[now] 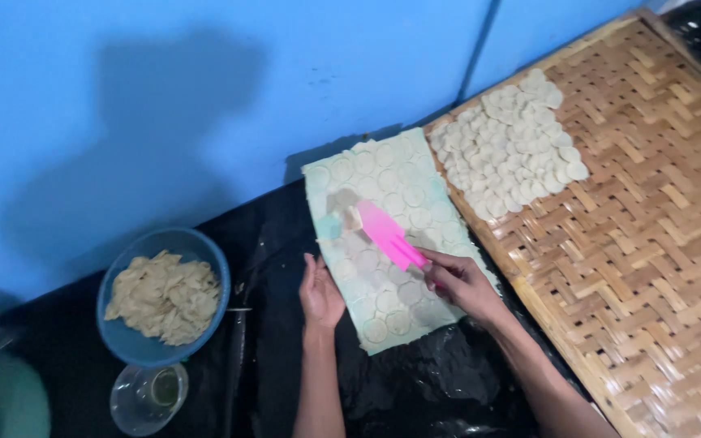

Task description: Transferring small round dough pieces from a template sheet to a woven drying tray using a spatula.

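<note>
A pale sheet of rolled dough (391,186), marked all over with cut circles, lies on a black plastic-covered surface. My right hand (458,280) grips a pink plastic scraper (389,233) whose blade rests on the middle of the sheet, with a small dough round at its tip. My left hand (320,294) lies flat against the sheet's left edge, fingers together, holding nothing. Many cut dough rounds (509,146) sit in a cluster on a woven bamboo tray (651,235) to the right.
A blue bowl (204,247) of dough scraps stands at the left, with a clear glass bowl of liquid (148,396) just below it. A blue wall (164,105) runs behind the work surface. Something green (10,397) shows at the bottom left corner.
</note>
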